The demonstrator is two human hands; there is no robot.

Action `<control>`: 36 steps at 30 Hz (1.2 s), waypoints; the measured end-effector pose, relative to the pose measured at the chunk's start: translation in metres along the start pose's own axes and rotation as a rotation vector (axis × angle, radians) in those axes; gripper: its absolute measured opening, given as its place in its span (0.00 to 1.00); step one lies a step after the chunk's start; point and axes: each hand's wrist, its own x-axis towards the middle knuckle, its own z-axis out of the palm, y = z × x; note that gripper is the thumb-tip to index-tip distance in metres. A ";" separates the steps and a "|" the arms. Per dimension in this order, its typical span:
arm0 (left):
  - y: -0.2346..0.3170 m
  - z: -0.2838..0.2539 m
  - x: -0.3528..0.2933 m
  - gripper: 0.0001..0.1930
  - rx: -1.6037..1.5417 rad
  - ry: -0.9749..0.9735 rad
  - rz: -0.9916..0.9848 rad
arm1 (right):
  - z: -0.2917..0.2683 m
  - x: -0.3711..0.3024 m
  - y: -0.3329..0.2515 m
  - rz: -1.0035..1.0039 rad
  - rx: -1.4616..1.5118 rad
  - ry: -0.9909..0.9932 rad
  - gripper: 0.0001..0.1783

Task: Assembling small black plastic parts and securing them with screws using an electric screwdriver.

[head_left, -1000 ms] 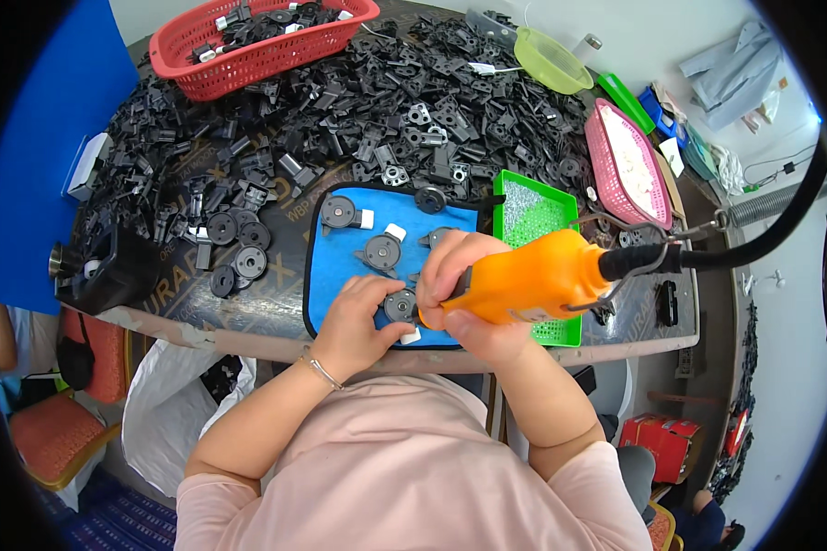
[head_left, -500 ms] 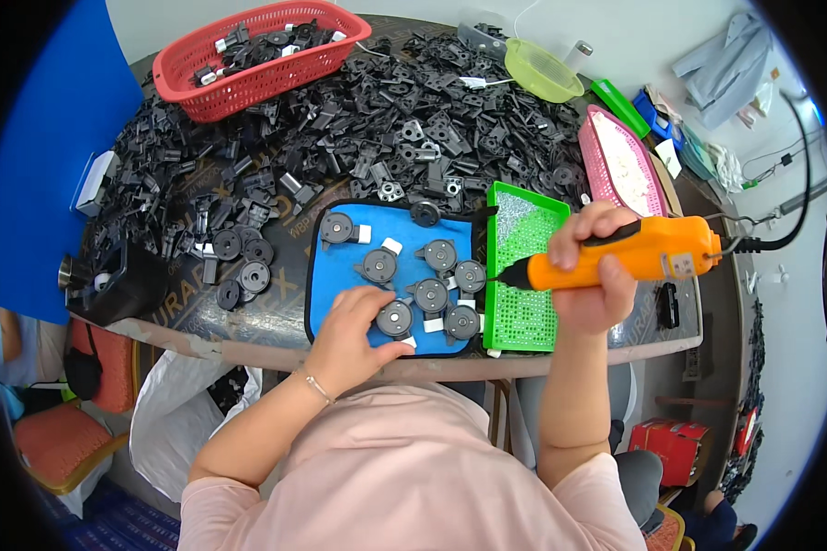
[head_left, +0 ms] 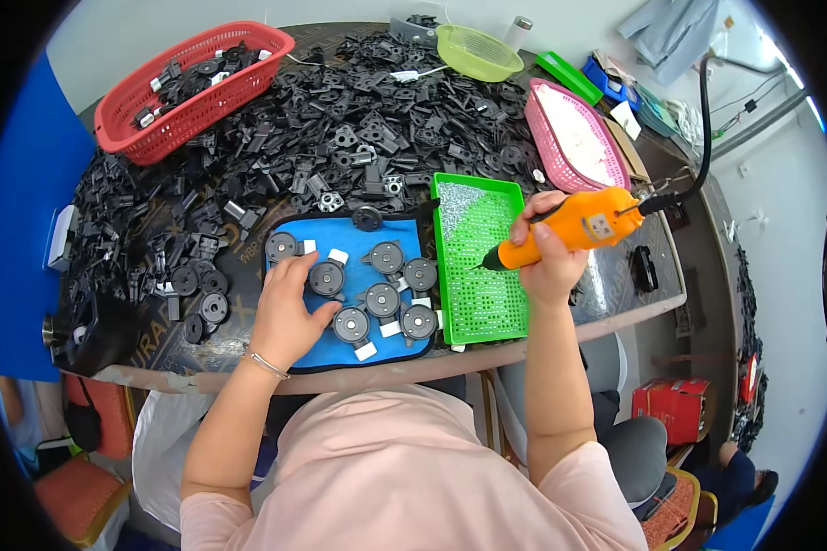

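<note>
My right hand (head_left: 553, 260) is wrapped round an orange electric screwdriver (head_left: 583, 225), whose black nose and thin bit hang over a green perforated tray (head_left: 441, 266). Silvery screws (head_left: 457, 204) lie heaped at the tray's far left corner. On a blue mat (head_left: 317, 354) left of the tray sit several round black plastic parts with white tabs. My left hand (head_left: 289, 308) is over the mat's left side, thumb and fingers apart beside one round part (head_left: 326, 278); whether it touches that part I cannot tell. Another round part (head_left: 283, 246) lies by its fingertips.
A wide heap of black plastic parts (head_left: 340, 119) covers the table's far side. Behind stand a red basket (head_left: 184, 110), a yellow-green basket (head_left: 478, 55) and a pink basket (head_left: 560, 138). The screwdriver's black cable (head_left: 705, 138) rises at right. A black holder (head_left: 110, 331) stands left.
The view has shifted, so the table appears further left. My left hand has moved from the near round part to one further back and left. The screwdriver remains in my right hand, over the tray.
</note>
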 end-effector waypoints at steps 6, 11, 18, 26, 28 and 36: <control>-0.002 0.007 0.000 0.32 -0.028 -0.009 -0.052 | 0.001 0.001 0.004 0.004 -0.001 0.002 0.14; -0.006 0.010 -0.003 0.29 -0.067 0.026 -0.064 | 0.003 0.002 0.005 0.014 0.001 -0.010 0.14; -0.003 0.005 -0.016 0.27 -0.097 0.043 -0.098 | 0.003 0.001 0.006 0.018 0.003 -0.009 0.13; -0.003 0.003 -0.022 0.27 -0.096 0.049 -0.145 | 0.002 -0.001 0.007 0.013 0.058 0.018 0.13; -0.004 0.002 -0.023 0.27 -0.099 0.046 -0.150 | 0.000 -0.001 0.009 0.013 0.065 0.002 0.13; -0.013 -0.013 -0.021 0.33 -0.221 -0.039 -0.165 | 0.010 0.008 -0.005 -0.022 0.025 0.047 0.13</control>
